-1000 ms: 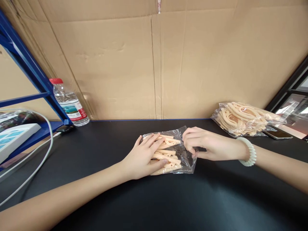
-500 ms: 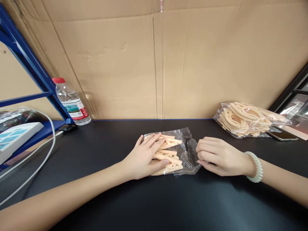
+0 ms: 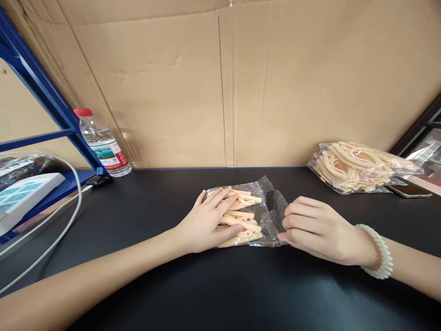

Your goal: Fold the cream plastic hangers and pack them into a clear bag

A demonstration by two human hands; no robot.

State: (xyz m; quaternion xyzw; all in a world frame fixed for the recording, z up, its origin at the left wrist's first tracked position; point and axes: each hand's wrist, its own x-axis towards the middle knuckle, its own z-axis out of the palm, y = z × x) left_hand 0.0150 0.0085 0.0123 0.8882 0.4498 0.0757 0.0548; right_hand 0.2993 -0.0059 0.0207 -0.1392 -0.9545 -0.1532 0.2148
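A clear plastic bag [image 3: 268,227] of pale wooden pieces [image 3: 244,224] lies on the black table in front of me. The pieces are flat and curved, and some have small holes; I cannot tell their exact kind. My left hand [image 3: 203,227] rests flat over the bag's left part, fingers spread, covering some of the pieces. At the bag's right end, my right hand [image 3: 315,230] has its fingers curled and pinches the loose plastic edge. Its fingertips are partly hidden. A pale coiled band [image 3: 381,253] circles my right wrist.
More bagged wooden pieces [image 3: 354,165] are heaped at the back right, beside a phone [image 3: 411,189]. A red-capped water bottle [image 3: 105,147] stands back left by a blue metal frame [image 3: 44,87]. White cables [image 3: 74,207] run along the left. A cardboard wall [image 3: 172,92] closes the back.
My right hand has shifted slightly right and toward me, its wrist turned a little. The loose plastic end looks more spread out. My left hand stays in place on the bag.
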